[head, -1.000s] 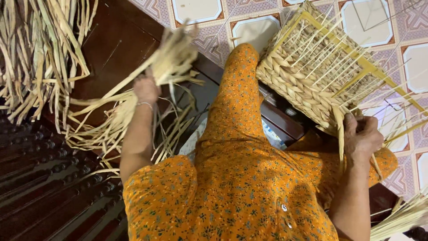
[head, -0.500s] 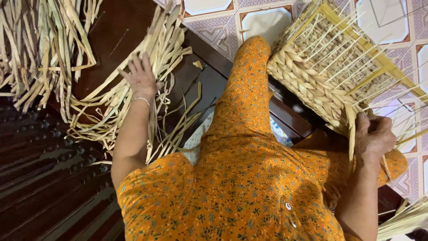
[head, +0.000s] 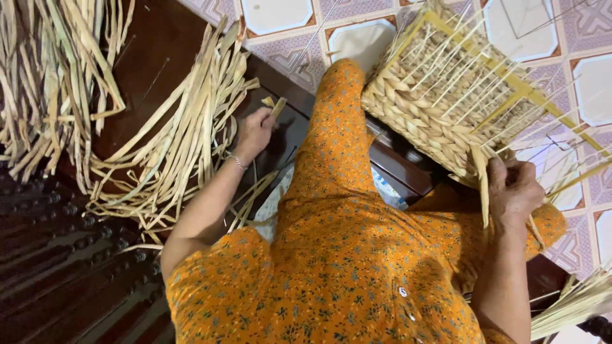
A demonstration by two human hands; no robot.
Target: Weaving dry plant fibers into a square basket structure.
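My left hand (head: 255, 132) reaches out to the right edge of a bundle of dried flat strips (head: 182, 143) lying on the dark wooden bench (head: 146, 57). Its fingers are curled on the end of a short strip (head: 277, 106). My right hand (head: 515, 191) grips the lower edge of a half-woven basket (head: 424, 121), which rests tilted by my knee. Thin stakes and a yellow frame (head: 510, 83) stick out of the basket. A loose strip (head: 482, 191) hangs down beside my right fingers. My lap is covered by orange flowered cloth (head: 344, 255).
A second heap of dried strips (head: 51, 83) lies at the upper left. Dark carved wood slats (head: 57, 255) run along the lower left. Patterned floor tiles (head: 280, 19) show beyond the bench. More pale strips (head: 574, 306) poke in at the lower right.
My left hand has set the bundle of strips down on the bench and moved right, closing on a short strip. My right hand stays on the basket.
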